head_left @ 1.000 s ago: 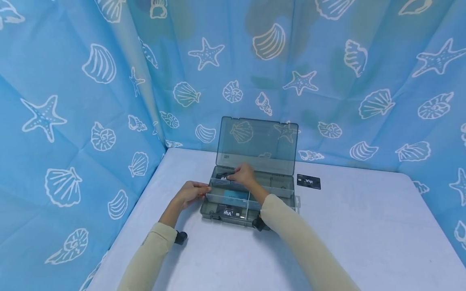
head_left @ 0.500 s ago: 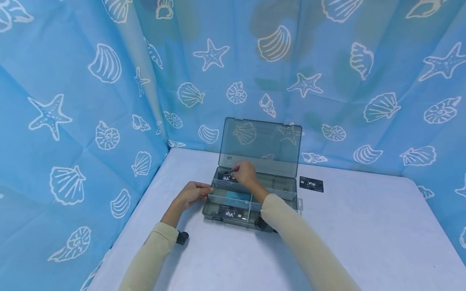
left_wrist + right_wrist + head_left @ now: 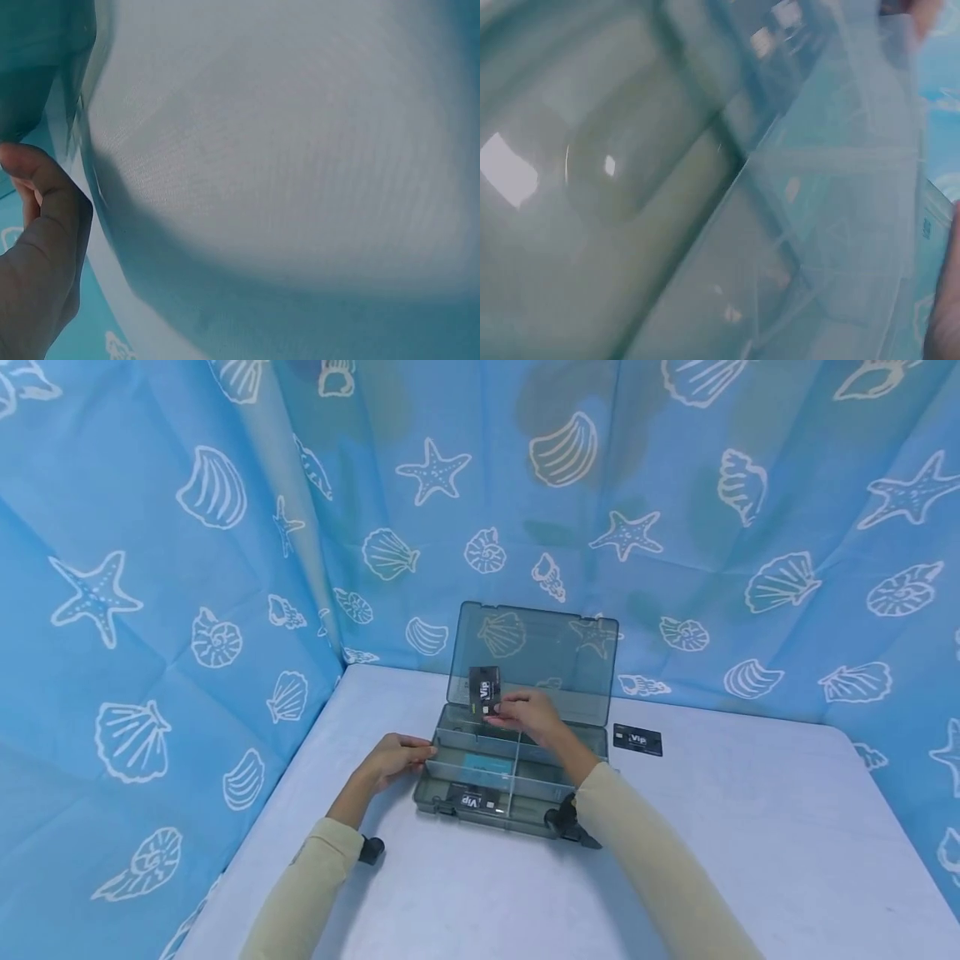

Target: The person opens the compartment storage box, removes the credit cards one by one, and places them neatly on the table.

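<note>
A smoky, see-through compartment box (image 3: pixel 459 818) stands on the table with its lid (image 3: pixel 536 652) raised. My right hand (image 3: pixel 527 714) pinches a black "Vip" card (image 3: pixel 483 685) by its lower edge, upright above the back left compartment. With thumb and fingers my left hand (image 3: pixel 393 756) grips the box's left edge; the left wrist view shows the thumb (image 3: pixel 30 165) at that edge. Inside the box, a blue card (image 3: pixel 486 766) lies in the middle row and another black card (image 3: pixel 472 797) in the front left compartment. The right wrist view shows clear dividers (image 3: pixel 832 157), blurred.
One more black card (image 3: pixel 637 739) lies on the white table (image 3: pixel 750 827) to the right of the box. A blue curtain with white shells (image 3: pixel 480 485) hangs close behind the raised lid and along the left side.
My right hand has lifted the black card out of the back left compartment and turned it upright, moving slightly right. My left hand stays at the box's edge.
</note>
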`<move>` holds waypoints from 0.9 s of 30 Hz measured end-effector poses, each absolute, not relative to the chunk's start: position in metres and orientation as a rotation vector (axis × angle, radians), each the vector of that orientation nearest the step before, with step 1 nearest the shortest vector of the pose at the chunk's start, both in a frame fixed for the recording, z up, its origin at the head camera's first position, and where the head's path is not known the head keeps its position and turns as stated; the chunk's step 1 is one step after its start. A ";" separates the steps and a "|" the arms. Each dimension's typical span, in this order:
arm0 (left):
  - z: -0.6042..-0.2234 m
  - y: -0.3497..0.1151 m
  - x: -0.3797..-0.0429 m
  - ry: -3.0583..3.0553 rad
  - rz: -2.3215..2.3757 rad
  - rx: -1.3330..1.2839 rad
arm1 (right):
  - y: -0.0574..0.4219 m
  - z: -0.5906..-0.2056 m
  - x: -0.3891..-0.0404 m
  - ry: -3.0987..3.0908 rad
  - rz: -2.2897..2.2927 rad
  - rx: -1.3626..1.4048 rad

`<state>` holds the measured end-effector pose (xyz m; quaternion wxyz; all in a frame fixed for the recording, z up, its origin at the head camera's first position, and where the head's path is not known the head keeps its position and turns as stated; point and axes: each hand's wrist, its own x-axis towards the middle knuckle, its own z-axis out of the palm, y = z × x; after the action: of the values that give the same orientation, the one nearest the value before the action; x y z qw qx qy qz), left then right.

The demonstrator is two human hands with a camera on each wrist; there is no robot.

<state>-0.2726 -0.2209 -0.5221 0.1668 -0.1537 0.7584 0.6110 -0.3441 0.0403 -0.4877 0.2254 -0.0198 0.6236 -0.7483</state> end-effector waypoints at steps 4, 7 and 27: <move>-0.522 -0.222 -0.271 2.167 1.739 -0.428 | 0.046 -0.483 -0.338 1.326 -2.230 -0.009; -0.521 -0.222 -0.270 2.171 1.741 -0.429 | 0.048 -0.480 -0.333 1.267 -2.237 -0.005; -0.520 -0.216 -0.268 2.211 1.695 -0.444 | 0.109 -0.482 -0.326 1.806 -2.225 -0.036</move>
<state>-0.2682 -0.2162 -0.5198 0.1594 -0.1555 0.7736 0.5932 -0.3262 0.1094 -0.4824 0.1373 -0.0124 0.6242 -0.7690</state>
